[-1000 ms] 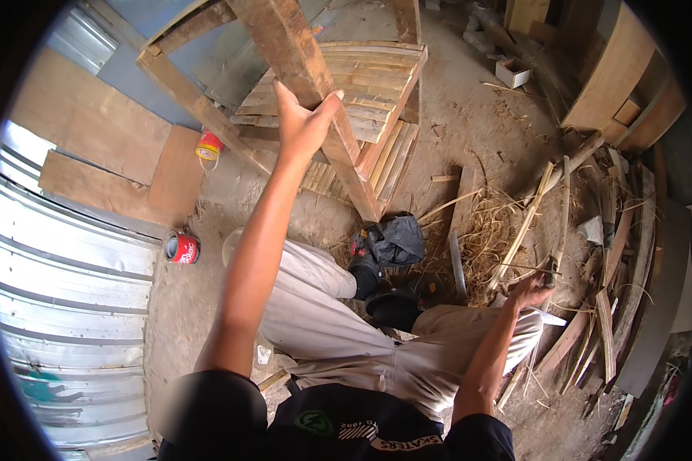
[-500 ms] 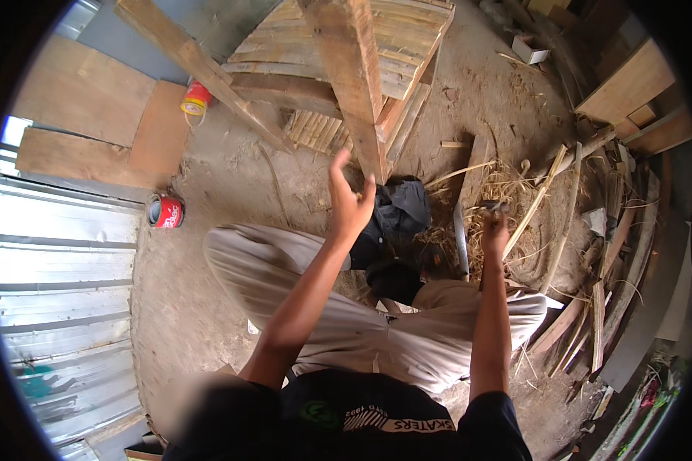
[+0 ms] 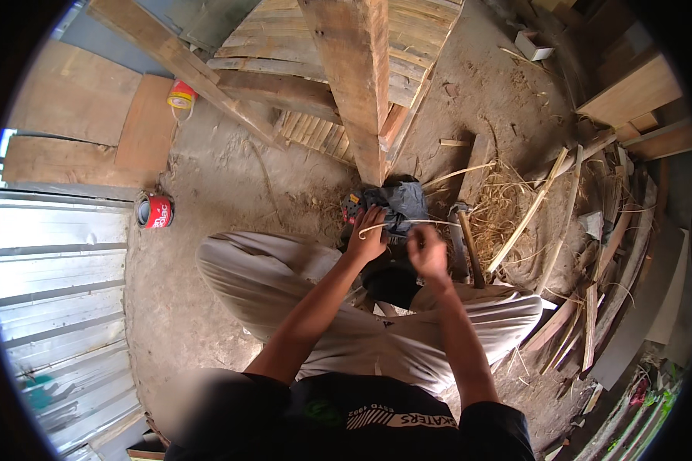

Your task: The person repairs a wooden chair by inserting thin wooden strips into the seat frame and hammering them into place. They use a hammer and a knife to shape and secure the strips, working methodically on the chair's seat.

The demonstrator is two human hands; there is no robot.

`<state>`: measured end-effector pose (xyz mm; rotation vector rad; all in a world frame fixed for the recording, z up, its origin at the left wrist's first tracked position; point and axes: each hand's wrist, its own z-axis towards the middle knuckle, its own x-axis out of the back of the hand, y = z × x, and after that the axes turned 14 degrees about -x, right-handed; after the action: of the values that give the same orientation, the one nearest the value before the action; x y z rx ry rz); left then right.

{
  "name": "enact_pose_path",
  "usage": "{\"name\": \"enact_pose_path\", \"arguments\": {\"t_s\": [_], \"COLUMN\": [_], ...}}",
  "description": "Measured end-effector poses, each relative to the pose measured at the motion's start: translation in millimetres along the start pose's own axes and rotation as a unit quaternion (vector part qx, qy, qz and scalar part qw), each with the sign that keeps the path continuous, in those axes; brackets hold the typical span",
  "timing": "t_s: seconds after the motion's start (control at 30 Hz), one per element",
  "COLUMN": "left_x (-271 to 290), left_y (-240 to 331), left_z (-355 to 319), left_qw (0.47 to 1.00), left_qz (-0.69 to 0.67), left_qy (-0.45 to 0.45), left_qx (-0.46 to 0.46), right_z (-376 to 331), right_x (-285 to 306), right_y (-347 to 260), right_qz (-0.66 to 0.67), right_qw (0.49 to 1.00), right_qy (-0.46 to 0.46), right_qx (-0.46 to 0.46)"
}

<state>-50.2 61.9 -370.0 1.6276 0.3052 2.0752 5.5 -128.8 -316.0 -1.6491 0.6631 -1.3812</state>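
My left hand [image 3: 367, 235] is over a dark plastic bag [image 3: 407, 201], its fingers bent around a thin pale strip [image 3: 398, 223], whose curled end sticks out beside the knuckles. To the right of it, my right hand [image 3: 429, 252] is smeared by motion just below the same strip; whether its fingers touch the strip is unclear. A hammer [image 3: 473, 246] with a wooden handle rests by my right knee, its head up against a plank. Some small red and black object [image 3: 352, 206], partly hidden, lies at the bag's left side.
Ahead stands a wooden post [image 3: 350, 84] beside a slatted bamboo structure [image 3: 277, 46]. Shavings [image 3: 500, 207] and long sticks [image 3: 530, 211] litter the floor at right, near stacked boards [image 3: 638, 261]. A red can [image 3: 155, 210] stands at left by a corrugated metal wall [image 3: 61, 265].
My right hand has let go of the hammer, which now rests by the plank, and moved left. The left hand has come down onto the bag and the strip.
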Motion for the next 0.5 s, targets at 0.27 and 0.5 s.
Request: {"name": "enact_pose_path", "arguments": {"t_s": [0.27,0.5], "left_x": [-6.1,-0.2], "left_y": [-13.7,-14.4], "left_z": [5.6,2.4], "left_qw": [0.985,0.96], "left_qz": [0.034,0.068], "left_qy": [-0.164,-0.26], "left_qx": [0.046,0.078], "right_z": [53.1,115.1], "right_x": [-60.3,-31.1], "right_y": [35.1,74.4], "right_qz": [-0.036,-0.123], "right_qw": [0.995,0.974], "right_qy": [-0.082,-0.162], "right_qx": [-0.047,-0.097]}}
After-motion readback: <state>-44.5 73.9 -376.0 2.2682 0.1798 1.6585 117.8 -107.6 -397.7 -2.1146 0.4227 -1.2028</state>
